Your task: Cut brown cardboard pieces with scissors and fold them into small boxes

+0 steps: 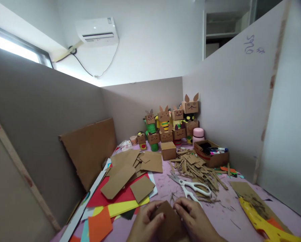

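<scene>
Low in the middle of the head view, my left hand (146,220) grips a folded-looking piece of brown cardboard (170,220), thumb lying on its face. My right hand (194,216) pinches the right edge of the same piece between thumb and fingers. The lower end of the cardboard runs out of the picture. Just beyond my right hand lie scissors (190,188) with white handles, blades slightly apart. A square of cardboard (142,189) rests on coloured paper ahead of my left hand.
Cardboard scraps (195,166) are heaped behind the scissors. At the back stand several cardboard animal figures (164,117), a plain box (168,151) and a pink flask (198,135). A carton of pens (214,158) and a yellow glue gun (258,218) are on the right; partitions enclose the table.
</scene>
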{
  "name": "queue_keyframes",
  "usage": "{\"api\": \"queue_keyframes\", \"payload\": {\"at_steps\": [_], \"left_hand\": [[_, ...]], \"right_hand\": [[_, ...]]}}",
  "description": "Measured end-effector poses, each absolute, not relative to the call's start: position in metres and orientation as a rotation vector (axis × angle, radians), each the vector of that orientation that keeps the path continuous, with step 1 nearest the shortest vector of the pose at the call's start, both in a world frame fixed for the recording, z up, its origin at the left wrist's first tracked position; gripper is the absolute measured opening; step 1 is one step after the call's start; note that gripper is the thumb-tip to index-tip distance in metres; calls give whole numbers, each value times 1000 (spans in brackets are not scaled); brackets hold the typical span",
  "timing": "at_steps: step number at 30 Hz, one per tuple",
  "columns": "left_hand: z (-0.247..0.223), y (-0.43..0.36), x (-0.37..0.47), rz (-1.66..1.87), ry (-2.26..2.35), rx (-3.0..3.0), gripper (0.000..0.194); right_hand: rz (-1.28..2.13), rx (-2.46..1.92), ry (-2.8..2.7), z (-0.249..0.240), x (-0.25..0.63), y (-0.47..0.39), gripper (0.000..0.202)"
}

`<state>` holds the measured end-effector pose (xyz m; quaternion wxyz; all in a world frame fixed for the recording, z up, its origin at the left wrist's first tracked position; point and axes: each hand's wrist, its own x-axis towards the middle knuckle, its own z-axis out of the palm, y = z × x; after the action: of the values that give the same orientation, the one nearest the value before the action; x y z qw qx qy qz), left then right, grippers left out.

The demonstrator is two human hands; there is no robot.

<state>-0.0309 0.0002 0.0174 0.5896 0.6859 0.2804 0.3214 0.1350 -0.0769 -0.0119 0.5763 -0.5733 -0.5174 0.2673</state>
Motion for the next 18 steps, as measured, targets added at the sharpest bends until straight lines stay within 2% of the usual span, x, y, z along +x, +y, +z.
{"api": "queue_keyframes", "payload": {"at_steps": [3, 6, 9, 10, 14, 16, 18], "left_hand": [[22, 4, -18, 777, 635, 1436, 40], [20, 17, -11, 782, 705, 1322, 35], [15, 24, -13, 757, 760, 1308, 33], [13, 23, -16, 744, 778, 1314, 33], [6, 11, -30, 654, 863, 1585, 26], [1, 7, -35, 550, 853, 1751, 25], [-4, 6, -39, 466, 823, 1849, 24]], "right_hand": [[676, -1360, -1108, -15, 141, -70, 35], [669, -1380, -1112, -15, 146, -71, 31], [615, -1441, -1229, -13, 147, -77, 15], [599, -1500, -1304, -12, 147, -79, 20], [611, -1801, -1689, -6, 148, -83, 78], [595, -1889, -1814, -6, 147, -83, 83], [473, -1916, -1862, -11, 144, -82, 66]]}}
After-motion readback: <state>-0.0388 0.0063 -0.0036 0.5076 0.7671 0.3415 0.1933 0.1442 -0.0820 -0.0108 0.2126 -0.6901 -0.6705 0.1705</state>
